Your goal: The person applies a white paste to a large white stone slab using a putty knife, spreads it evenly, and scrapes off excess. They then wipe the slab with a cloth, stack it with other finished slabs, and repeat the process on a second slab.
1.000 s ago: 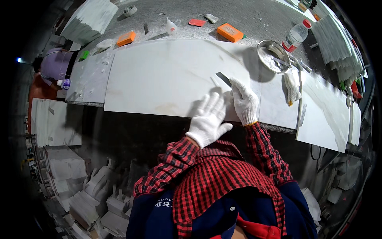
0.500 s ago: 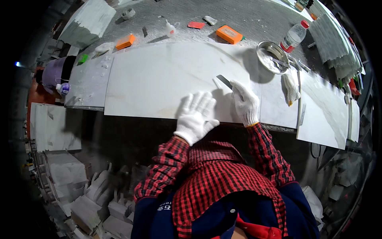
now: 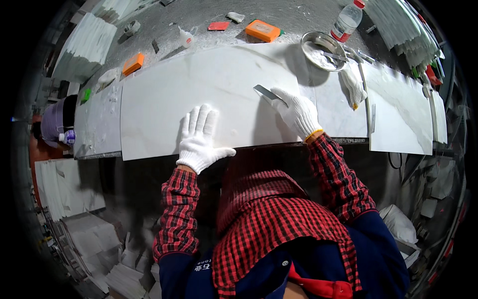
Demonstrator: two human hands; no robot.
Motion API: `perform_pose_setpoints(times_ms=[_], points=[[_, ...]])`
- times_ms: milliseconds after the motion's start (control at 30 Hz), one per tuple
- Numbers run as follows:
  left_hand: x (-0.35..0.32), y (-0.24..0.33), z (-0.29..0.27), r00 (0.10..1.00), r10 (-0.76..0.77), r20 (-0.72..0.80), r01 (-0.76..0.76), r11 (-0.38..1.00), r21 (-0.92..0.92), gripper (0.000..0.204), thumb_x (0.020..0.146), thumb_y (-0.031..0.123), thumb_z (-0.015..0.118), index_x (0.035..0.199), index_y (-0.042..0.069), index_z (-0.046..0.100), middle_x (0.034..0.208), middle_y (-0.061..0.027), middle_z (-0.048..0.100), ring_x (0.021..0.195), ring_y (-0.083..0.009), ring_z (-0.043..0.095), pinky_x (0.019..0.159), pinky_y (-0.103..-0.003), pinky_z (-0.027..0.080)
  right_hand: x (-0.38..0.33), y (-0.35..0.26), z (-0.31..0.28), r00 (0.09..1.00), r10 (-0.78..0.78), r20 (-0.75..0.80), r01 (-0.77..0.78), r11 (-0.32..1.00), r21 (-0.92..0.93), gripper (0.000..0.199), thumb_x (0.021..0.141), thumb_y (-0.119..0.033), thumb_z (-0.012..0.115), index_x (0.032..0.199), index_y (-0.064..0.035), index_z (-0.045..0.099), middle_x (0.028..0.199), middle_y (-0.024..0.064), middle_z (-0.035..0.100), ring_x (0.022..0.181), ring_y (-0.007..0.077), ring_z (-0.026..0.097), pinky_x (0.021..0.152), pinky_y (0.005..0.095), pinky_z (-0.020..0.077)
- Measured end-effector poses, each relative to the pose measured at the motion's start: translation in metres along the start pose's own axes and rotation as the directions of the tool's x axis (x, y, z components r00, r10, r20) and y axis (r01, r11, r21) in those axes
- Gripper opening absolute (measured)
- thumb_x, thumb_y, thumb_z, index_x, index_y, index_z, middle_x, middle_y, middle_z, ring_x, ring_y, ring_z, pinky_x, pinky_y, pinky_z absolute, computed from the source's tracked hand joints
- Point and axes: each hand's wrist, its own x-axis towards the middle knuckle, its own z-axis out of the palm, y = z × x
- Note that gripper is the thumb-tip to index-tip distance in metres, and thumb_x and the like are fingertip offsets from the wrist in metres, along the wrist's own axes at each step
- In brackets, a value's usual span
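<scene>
Grips one end of a flat grey blade (image 3: 265, 91) in the gloved right hand (image 3: 298, 112), with the free end pointing left above the white slab (image 3: 209, 84). Cannot tell of any contact between blade and slab. Spreads the gloved left hand (image 3: 199, 142) wide, palm down, at the slab's front edge, with nothing in its grasp. Has the slab laid along the near edge of the surface (image 3: 294, 15), with a steel bowl (image 3: 334, 43) farther right, a loose white glove (image 3: 354, 89) near it, and a red-capped bottle (image 3: 346, 24) behind.
</scene>
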Motion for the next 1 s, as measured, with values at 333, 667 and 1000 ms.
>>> perform_pose_setpoints(times_ms=[333, 667, 1000], points=[[-0.007, 0.024, 0.002, 0.999, 0.043, -0.009, -0.044, 0.997, -0.061, 0.122, 0.065, 0.069, 0.075, 0.156, 0.005, 0.025, 0.164, -0.0171, 0.019, 0.153, -0.0331, 0.010, 0.125, -0.049, 0.004, -0.026, -0.023, 0.004, 0.976, 0.101, 0.192, -0.138, 0.972, 0.191, 0.028, 0.092, -0.029, 0.058, 0.110, -0.0141, 0.074, 0.088, 0.0140, 0.073, 0.080, 0.0320, 0.069, 0.074, 0.0398, 0.0543], [-0.001, -0.001, 0.006, 0.946, 0.163, -0.280, -0.245, 0.925, -0.289, 0.116, 0.057, 0.040, 0.090, 0.153, 0.007, 0.032, 0.157, -0.0162, 0.034, 0.148, -0.0371, 0.025, 0.122, -0.053, 0.019, -0.035, -0.041, 0.029, 0.972, -0.137, 0.192, 0.117, 0.987, 0.114, 0.026, 0.092, -0.021, 0.057, 0.113, -0.0186, 0.071, 0.085, 0.0113, 0.072, 0.079, 0.0301, 0.068, 0.069, 0.0419, 0.0532], [0.013, -0.014, 0.016, 0.951, 0.192, -0.244, -0.276, 0.883, -0.380, 0.096, 0.058, 0.029, 0.091, 0.143, 0.014, 0.050, 0.146, -0.0143, 0.048, 0.138, -0.0398, 0.040, 0.116, -0.048, 0.035, -0.044, -0.065, 0.032, 0.962, -0.234, 0.138, 0.248, 0.963, -0.101, 0.032, 0.086, -0.012, 0.060, 0.118, -0.0134, 0.065, 0.084, 0.0131, 0.068, 0.078, 0.0320, 0.068, 0.067, 0.0425, 0.0531]])
